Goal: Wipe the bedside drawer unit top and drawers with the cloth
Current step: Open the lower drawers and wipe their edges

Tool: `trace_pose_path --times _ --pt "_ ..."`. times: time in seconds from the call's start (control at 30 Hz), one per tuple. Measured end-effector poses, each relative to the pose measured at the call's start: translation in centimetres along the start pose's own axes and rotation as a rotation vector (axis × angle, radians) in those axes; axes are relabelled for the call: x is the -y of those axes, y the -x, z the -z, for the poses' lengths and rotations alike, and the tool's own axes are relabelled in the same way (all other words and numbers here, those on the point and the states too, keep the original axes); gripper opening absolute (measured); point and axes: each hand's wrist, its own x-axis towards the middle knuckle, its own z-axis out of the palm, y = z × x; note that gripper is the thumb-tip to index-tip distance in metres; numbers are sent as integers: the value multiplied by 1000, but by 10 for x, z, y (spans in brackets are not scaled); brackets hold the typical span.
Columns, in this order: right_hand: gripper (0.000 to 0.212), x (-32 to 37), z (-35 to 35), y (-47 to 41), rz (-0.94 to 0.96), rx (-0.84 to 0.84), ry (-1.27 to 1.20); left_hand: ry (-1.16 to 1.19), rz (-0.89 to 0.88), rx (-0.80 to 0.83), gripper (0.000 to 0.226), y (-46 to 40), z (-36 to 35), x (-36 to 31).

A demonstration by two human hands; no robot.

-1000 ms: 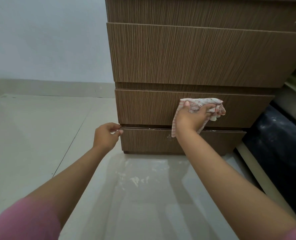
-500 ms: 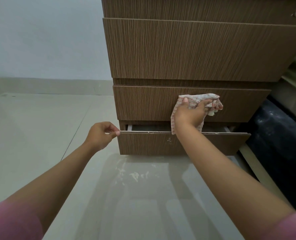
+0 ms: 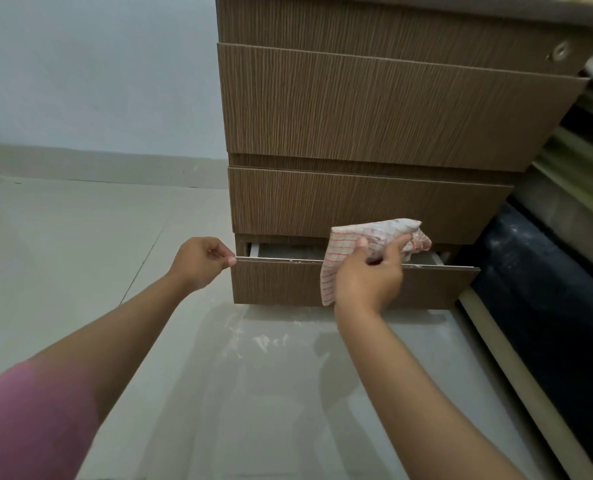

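The brown wood-grain drawer unit (image 3: 385, 109) stands on the floor ahead of me. Its bottom drawer (image 3: 281, 284) is pulled out a little, showing a narrow strip of its inside. My left hand (image 3: 201, 263) pinches the top left corner of that drawer's front. My right hand (image 3: 369, 275) grips a white cloth with red checks (image 3: 371, 237) bunched at the drawer's top edge, one corner hanging down over the front. The middle drawer (image 3: 357, 202) above is closed.
Glossy pale floor tiles (image 3: 80, 254) spread to the left and in front, with white smudges (image 3: 264, 341) just before the unit. A dark bed base (image 3: 548, 289) and bedding lie right of the unit. A pale wall (image 3: 97, 71) is behind.
The bottom drawer has slid out from nearly closed, pulled by my left hand. My right hand with the cloth came down from the middle drawer's front to the bottom drawer's top edge.
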Motion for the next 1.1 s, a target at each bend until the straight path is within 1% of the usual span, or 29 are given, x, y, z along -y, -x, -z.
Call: trace_pose_path --times 0.1,0.2,0.37,0.47,0.57,0.67,0.8,0.93,1.0,1.07,1.1 --pt "64 -19 0 14 21 47 75 5 0 4 6 0 1 0" --pt "64 -37 -14 20 2 109 137 23 15 -3 7 2 1 -1" --pt "66 -48 -56 34 -110 195 169 39 35 -16 6 3 0 -2" --pt "71 -51 -80 43 -159 264 259 34 32 -23 6 4 -1 -2" --pt "76 -55 -97 46 -189 280 336 41 16 -26 5 4 -1 -1" --pt "77 -61 -100 45 -166 264 404 54 16 -35 6 4 -3 0" --pt "79 -71 -95 37 -120 286 390 54 4 -39 5 3 -4 -2" --pt "66 -70 -89 27 -119 291 363 70 13 -54 6 1 -6 -1" --pt "62 -67 -89 26 -148 296 325 80 13 -50 5 1 -6 -1" --pt "66 -64 -91 27 -200 301 286 98 16 -44 5 0 -6 -1" --pt "73 -61 -93 29 -226 304 268 107 19 -41 5 -1 -5 -1"
